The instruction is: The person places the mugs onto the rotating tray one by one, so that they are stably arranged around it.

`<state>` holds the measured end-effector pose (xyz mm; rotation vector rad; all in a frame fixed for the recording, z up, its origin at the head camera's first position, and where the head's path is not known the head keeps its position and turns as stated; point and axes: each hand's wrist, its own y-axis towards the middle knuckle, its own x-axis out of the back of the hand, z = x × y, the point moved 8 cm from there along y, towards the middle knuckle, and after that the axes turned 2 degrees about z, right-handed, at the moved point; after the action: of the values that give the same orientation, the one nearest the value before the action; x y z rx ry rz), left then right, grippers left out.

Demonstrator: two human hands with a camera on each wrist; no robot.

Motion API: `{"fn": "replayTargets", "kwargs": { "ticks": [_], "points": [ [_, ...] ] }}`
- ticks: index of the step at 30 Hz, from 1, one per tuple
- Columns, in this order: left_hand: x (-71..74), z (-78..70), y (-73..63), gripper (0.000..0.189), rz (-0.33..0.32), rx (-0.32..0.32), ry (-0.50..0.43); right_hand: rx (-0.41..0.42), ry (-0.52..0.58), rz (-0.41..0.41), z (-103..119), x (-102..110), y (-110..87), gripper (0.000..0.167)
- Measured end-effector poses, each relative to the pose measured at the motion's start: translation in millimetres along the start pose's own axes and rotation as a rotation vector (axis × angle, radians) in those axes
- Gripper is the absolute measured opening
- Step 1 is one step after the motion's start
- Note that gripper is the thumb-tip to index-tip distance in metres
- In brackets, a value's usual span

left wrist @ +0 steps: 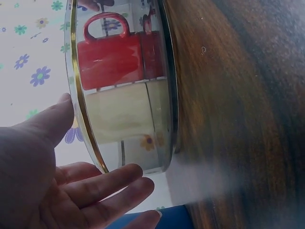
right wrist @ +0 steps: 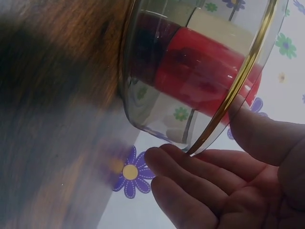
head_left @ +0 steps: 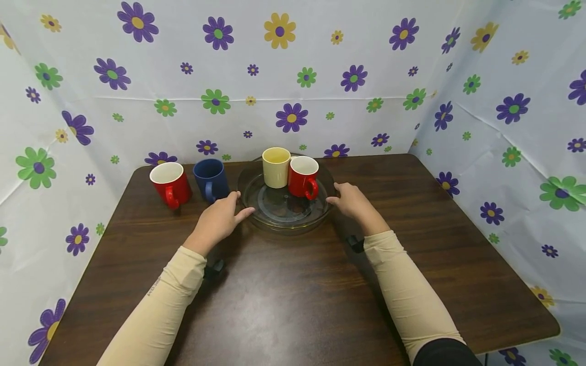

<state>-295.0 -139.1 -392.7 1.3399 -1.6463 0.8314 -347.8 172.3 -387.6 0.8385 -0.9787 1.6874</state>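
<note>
A round clear glass bowl with a gold-toned rim stands on the table. Inside it are a pale yellow mug and, touching or close beside it on the right, a red mug, both upright. My left hand holds the bowl's left side, thumb over the rim and fingers along the outer wall. On the opposite side my right hand holds the rim, its thumb at the edge and its fingers outside and below.
Left of the bowl stand a blue mug and another red mug, close to my left hand. The dark wooden table backs onto a flower-patterned sheet, which also hangs along both sides.
</note>
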Motion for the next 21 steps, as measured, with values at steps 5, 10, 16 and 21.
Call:
{"fn": "replayTargets", "kwargs": {
  "ticks": [5, 10, 16, 21],
  "points": [
    [0.6, 0.9, -1.1, 0.068, 0.002, -0.004, 0.0, 0.009, 0.015, -0.006, -1, 1, -0.5, 0.064],
    [16.4, 7.6, -6.3, 0.048, -0.115, 0.019, 0.044, 0.009, 0.021, -0.001, -2, 2, -0.3, 0.064],
    [42.2, 29.2, -13.7, 0.037, -0.346, 0.111, 0.094, 0.005, 0.02, 0.008, -2, 2, -0.8, 0.063],
    [60.5, 41.9, -17.8, 0.028, -0.495, 0.19, 0.084, 0.008, 0.021, 0.003, -2, 2, -0.4, 0.063]
  ]
}}
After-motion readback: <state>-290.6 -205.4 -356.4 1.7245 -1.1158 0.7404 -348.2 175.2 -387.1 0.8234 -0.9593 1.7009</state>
